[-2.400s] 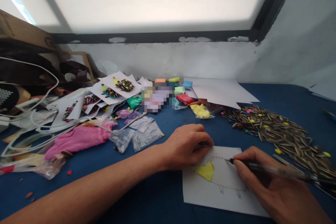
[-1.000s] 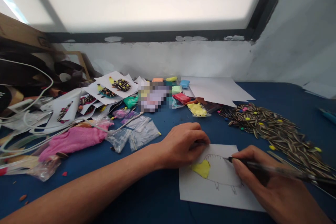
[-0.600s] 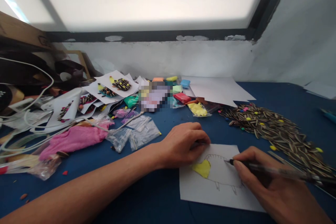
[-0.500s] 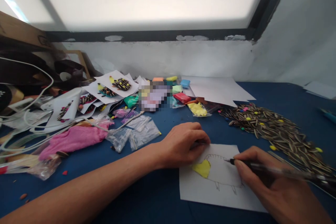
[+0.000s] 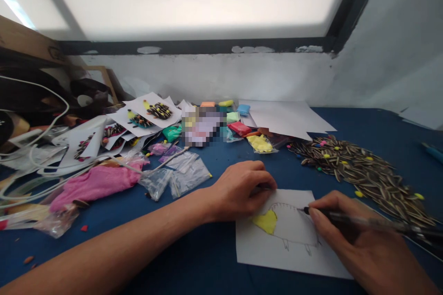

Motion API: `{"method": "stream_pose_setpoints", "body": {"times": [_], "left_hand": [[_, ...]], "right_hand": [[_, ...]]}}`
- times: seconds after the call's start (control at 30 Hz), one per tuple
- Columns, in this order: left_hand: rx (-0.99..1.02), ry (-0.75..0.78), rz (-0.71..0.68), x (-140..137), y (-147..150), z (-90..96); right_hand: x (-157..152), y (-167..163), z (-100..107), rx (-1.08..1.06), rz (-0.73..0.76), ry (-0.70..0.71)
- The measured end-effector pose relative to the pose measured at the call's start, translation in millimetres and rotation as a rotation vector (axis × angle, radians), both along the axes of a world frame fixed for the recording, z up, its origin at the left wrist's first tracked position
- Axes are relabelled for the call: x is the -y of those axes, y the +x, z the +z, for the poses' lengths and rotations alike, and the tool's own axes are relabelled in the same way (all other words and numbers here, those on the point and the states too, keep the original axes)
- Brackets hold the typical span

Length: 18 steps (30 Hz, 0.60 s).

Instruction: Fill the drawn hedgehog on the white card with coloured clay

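A white sheet of paper [image 5: 256,253] lies on the blue table, with a pencil-thin animal outline on it: a rounded back with short strokes, small legs and a yellow clay head [image 5: 266,222]. My left hand [image 5: 244,189] rests over the sheet's upper left corner with its fingers curled under; whatever is beneath them is hidden. Between the thumb and fingers of my right hand [image 5: 360,239] is a dark pen [image 5: 334,218], slanted to the right. Its tip meets the drawn back line at the right part of the outline.
Sunflower seeds [image 5: 367,170] with coloured clay bits are heaped at right. Blank paper sheets [image 5: 280,117] lie at the back. Clay packets [image 5: 260,144], plastic bags [image 5: 190,177], pink clay [image 5: 98,184], finished seed pictures [image 5: 157,110] and white cables [image 5: 20,191] crowd the left and middle.
The pen tip has moved very slightly to the right along the back line. My left hand stays in place on the paper.
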<state>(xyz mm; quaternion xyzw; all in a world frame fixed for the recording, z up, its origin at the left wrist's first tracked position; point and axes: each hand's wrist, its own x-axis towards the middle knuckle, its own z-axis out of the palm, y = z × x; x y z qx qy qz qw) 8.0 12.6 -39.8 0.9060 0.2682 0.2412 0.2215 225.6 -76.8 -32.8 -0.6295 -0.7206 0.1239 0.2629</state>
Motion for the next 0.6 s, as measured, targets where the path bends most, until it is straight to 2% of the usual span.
{"method": "stream_pose_setpoints", "body": {"times": [0.3, 0.6], "left_hand": [[-0.005, 0.001, -0.001, 0.0, -0.7, -1.0], [-0.021, -0.009, -0.002, -0.1, -1.6, 1.7]], "right_hand": [[0.3, 0.4, -1.0, -0.009, -0.017, -0.029], [8.7, -15.6, 6.3, -0.105, -0.139, -0.026]]}}
